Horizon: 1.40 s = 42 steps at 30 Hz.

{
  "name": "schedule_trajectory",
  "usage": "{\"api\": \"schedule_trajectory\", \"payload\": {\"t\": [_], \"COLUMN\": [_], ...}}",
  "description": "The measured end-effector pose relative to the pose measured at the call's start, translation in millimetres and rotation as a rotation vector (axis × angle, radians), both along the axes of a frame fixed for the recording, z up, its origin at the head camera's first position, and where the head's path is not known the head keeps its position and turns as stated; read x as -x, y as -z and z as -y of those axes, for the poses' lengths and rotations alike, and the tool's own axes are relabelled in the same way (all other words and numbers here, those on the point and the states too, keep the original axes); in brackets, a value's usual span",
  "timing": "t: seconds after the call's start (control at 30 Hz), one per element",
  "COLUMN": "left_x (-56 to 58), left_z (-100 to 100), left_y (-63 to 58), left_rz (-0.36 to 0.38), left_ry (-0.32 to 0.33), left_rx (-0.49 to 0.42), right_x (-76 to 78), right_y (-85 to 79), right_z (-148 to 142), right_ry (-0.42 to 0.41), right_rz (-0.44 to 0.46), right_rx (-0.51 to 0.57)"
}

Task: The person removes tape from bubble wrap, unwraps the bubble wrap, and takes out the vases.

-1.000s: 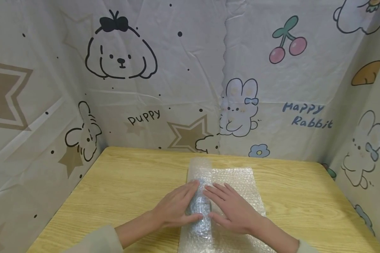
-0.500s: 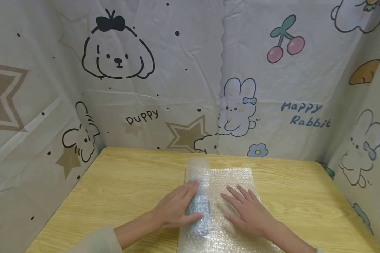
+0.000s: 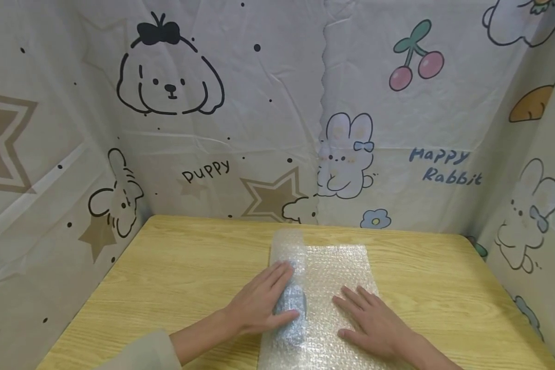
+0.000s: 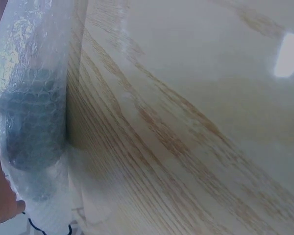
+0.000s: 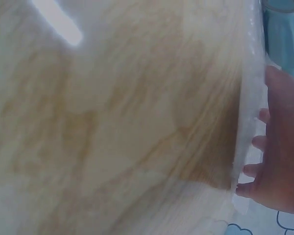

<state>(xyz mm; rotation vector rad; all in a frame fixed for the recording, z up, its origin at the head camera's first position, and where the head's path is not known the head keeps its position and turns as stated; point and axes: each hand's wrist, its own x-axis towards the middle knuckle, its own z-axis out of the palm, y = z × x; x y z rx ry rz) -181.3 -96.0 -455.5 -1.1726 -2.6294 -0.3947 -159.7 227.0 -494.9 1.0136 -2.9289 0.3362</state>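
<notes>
Currently, L hand (image 3: 261, 303) lies palm-down over folded bubble wrap (image 3: 335, 267), fingers extended and close together, thumb set well apart from them. It lies across the layer covering a blue item (image 3: 297, 299); no curl of the fingers round the item shows. R hand (image 3: 372, 321) is fully extended, fingers straight and fanned, over the single flat part of the wrap, R of the item; it grips nothing. Fingertips appear to touch the sheet; palm contact can't be told.

Item position: on the bench (image 3: 189, 267), under the fold, approx. mid-bench L-to-R, near the viewer's side, btwn both hands but closer to L hand. Long axis runs approx. fore-and-aft.

View diffs: head view gives both hands, the full fold line, a pale sleeve (image 3: 141, 354) on the L arm, plus the printed cloth (image 3: 268, 128) w/ "Puppy" and "Happy Rabbit" lettering. L wrist view gives the roll side-on: item shows as a dark, blurred cylinder thru the bubbles, and only part of L hand enters at the L edge. R wrist view alone gives a round rim on the item, top R corner, partly cut off by the frame. Both wrist views show bright glare on the bench, absent from head view.
</notes>
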Motion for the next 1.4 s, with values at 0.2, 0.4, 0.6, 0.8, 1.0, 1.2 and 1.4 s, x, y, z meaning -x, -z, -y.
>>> {"api": "schedule_trajectory", "payload": {"t": [0.2,0.4,0.6,0.8,1.0,1.2,1.4], "left_x": [-3.6,-9.2,-11.5,-12.2,-11.2,-10.1,-8.7], "left_z": [-10.7,-27.9,-36.5,-34.9,-34.1,-28.9,-20.3], "left_y": [-6.0,-11.6,-11.3,-11.0,-11.6,-13.5,-15.0], "left_rz": [0.074,0.196,0.229,0.275,0.259,0.248,0.268], "left_ry": [-0.069,-0.15,-0.2,-0.178,-0.172,-0.172,-0.159], "left_rx": [-0.001,-0.019,0.0,0.011,0.041,0.017,-0.079], "right_x": [-0.9,-1.7,-1.4,-0.3,-0.2,-0.6,-0.9], "right_y": [-0.1,-3.1,-4.0,-4.0,-4.8,-4.7,-4.1], "right_z": [0.0,1.3,3.1,3.9,4.1,3.8,3.5], "right_ry": [0.008,-0.004,0.002,0.003,0.003,0.001,0.007], "right_rz": [0.033,0.041,0.055,0.053,0.044,0.048,0.063], "right_rx": [0.01,0.023,0.017,0.012,0.01,0.01,0.008]}}
